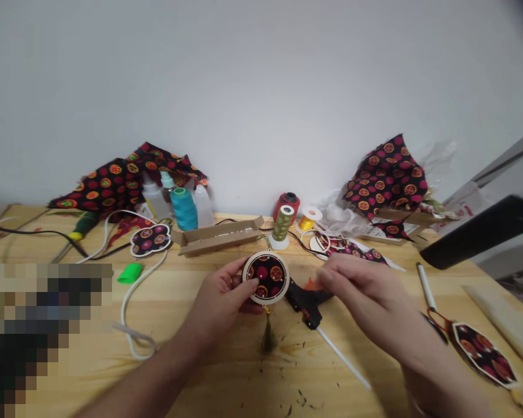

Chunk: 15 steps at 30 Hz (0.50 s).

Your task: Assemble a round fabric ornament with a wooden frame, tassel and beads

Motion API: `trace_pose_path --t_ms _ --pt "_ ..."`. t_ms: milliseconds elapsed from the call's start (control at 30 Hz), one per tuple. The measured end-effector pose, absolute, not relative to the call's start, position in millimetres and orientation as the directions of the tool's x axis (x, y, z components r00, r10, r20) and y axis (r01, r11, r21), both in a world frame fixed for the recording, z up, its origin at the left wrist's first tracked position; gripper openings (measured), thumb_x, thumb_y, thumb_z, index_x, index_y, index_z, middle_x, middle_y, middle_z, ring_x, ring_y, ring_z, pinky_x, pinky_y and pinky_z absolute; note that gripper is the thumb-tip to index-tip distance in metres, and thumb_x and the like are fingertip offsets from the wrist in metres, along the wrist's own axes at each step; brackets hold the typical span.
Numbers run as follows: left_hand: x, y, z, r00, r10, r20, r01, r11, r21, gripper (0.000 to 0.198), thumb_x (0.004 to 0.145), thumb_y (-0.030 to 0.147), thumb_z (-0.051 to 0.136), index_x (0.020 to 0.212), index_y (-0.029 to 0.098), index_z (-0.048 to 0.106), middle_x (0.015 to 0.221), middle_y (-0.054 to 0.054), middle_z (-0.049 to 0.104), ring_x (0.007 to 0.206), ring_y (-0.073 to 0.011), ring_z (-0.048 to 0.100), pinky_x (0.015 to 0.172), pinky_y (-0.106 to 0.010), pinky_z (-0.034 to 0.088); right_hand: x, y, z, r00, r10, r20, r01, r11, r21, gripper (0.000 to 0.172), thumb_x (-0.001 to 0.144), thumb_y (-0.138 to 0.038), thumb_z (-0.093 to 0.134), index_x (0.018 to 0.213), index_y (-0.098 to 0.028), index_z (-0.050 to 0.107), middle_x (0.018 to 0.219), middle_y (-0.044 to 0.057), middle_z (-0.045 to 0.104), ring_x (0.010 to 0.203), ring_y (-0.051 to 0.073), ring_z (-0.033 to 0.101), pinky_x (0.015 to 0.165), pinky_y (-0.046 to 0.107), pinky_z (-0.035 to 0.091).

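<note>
My left hand (pixel 224 293) holds a round wooden-framed ornament (pixel 266 277) by its left edge, the thumb on its front. Dark fabric with red and orange round motifs fills the frame, dotted with small pale beads. An olive tassel (pixel 268 335) hangs below it from a yellow knot. My right hand (pixel 366 296) is raised to the right of the ornament, apart from it, with fingers curled into a pinch; whatever they hold, if anything, I cannot make out. Behind and below those fingers lies a black glue gun (pixel 307 302) with an orange trigger and a clear glue stick (pixel 344 357) sticking out.
Thread spools stand at the back, one olive (pixel 283 225) and one teal (pixel 185 210), near a cardboard tray (pixel 222 235). A flower-shaped fabric piece (pixel 150 239), a green cap (pixel 129 273) and a white cord (pixel 124 305) lie left. An octagonal ornament (pixel 483 355) and a marker (pixel 426 287) lie right.
</note>
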<state>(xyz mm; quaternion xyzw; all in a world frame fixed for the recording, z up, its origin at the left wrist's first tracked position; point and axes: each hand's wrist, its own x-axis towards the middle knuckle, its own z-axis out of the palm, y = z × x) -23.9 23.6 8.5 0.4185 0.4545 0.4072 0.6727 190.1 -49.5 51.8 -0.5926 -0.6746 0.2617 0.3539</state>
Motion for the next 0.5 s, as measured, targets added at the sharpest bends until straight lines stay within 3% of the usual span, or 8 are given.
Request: trace_pose_path --t_ms 67,133,167,233,300,367,433,500 --pt "-24.8 23.1 8.5 0.265 0.928 -0.264 -0.179 0.316 0.932 0.048 0.068 0.014 0.073 0.115 0.009 0.064 0.082 -0.005 0.078 0.064 -0.0174 0.07 0.047 -0.024 0.059 172.5 -19.5 46.9 0.056 0.996 0.064 0.516 0.026 -0.856 0.027 0.088 -0.041 0.054 0.095 -0.018 0.065 0.082 0.004 0.064 0.063 0.013 0.055 0.053 0.025 0.044" --pt "-25.6 23.1 8.7 0.269 0.928 -0.258 -0.199 0.315 0.928 0.047 0.068 0.014 0.074 0.114 0.01 0.064 0.082 -0.005 0.078 0.064 -0.0175 0.07 0.046 -0.024 0.059 161.7 -4.4 34.8 0.063 0.996 -0.065 0.329 -0.082 -0.941 0.061 0.078 -0.045 0.066 0.13 -0.02 0.048 0.115 0.01 0.06 0.061 0.011 0.054 0.049 0.024 0.041" --pt "-26.0 23.2 8.8 0.27 0.928 -0.257 -0.209 0.317 0.925 0.047 0.068 0.014 0.074 0.113 0.01 0.065 0.083 -0.005 0.078 0.064 -0.0175 0.07 0.046 -0.023 0.059 158.7 -1.7 28.3 0.013 0.992 -0.129 0.237 -0.128 -0.963 0.077 0.074 -0.044 0.07 0.139 -0.021 0.037 0.124 0.012 0.055 0.062 0.01 0.053 0.049 0.024 0.041" --pt "-26.7 23.7 8.4 0.267 0.927 -0.262 -0.229 0.325 0.918 0.045 0.067 0.015 0.075 0.112 0.011 0.066 0.083 -0.005 0.078 0.064 -0.0174 0.069 0.046 -0.024 0.059 155.9 -1.8 17.8 -0.092 0.971 -0.221 0.065 -0.215 -0.974 0.088 0.069 -0.04 0.074 0.143 -0.022 0.032 0.124 0.012 0.056 0.061 0.009 0.05 0.047 0.022 0.036" --pt "-27.3 24.1 7.5 0.269 0.926 -0.264 -0.256 0.333 0.907 0.043 0.067 0.016 0.076 0.109 0.011 0.067 0.082 -0.005 0.078 0.063 -0.0172 0.069 0.048 -0.024 0.059 155.2 -4.5 12.1 -0.225 0.939 -0.259 -0.053 -0.277 -0.959 0.074 0.067 -0.037 0.076 0.132 -0.019 0.048 0.1 0.006 0.064 0.053 0.006 0.043 0.044 0.02 0.027" --pt "-27.8 24.3 6.3 0.272 0.928 -0.254 -0.29 0.331 0.898 0.042 0.068 0.018 0.076 0.108 0.011 0.068 0.082 -0.006 0.077 0.063 -0.017 0.069 0.049 -0.026 0.059 155.3 -6.5 10.1 -0.332 0.895 -0.296 -0.069 -0.336 -0.939 0.046 0.067 -0.038 0.076 0.105 -0.014 0.065 0.07 -0.001 0.061 0.047 0.004 0.035 0.043 0.02 0.019" --pt "-27.9 24.4 5.5 0.27 0.932 -0.242 -0.32 0.324 0.89 0.04 0.067 0.018 0.077 0.107 0.012 0.069 0.083 -0.006 0.077 0.063 -0.0169 0.068 0.049 -0.026 0.06 156.0 -7.6 9.7 -0.356 0.864 -0.358 -0.007 -0.385 -0.923 0.032 0.068 -0.042 0.074 0.077 -0.012 0.066 0.051 -0.005 0.05 0.042 0.004 0.03 0.043 0.022 0.015" --pt "-27.7 24.7 5.4 0.256 0.937 -0.238 -0.338 0.317 0.886 0.039 0.067 0.016 0.077 0.105 0.012 0.069 0.083 -0.005 0.077 0.063 -0.017 0.068 0.048 -0.026 0.059 157.8 -8.2 10.6 -0.307 0.867 -0.393 0.04 -0.401 -0.915 0.034 0.068 -0.046 0.072 0.065 -0.013 0.062 0.044 -0.008 0.041 0.04 0.004 0.026 0.043 0.023 0.013"
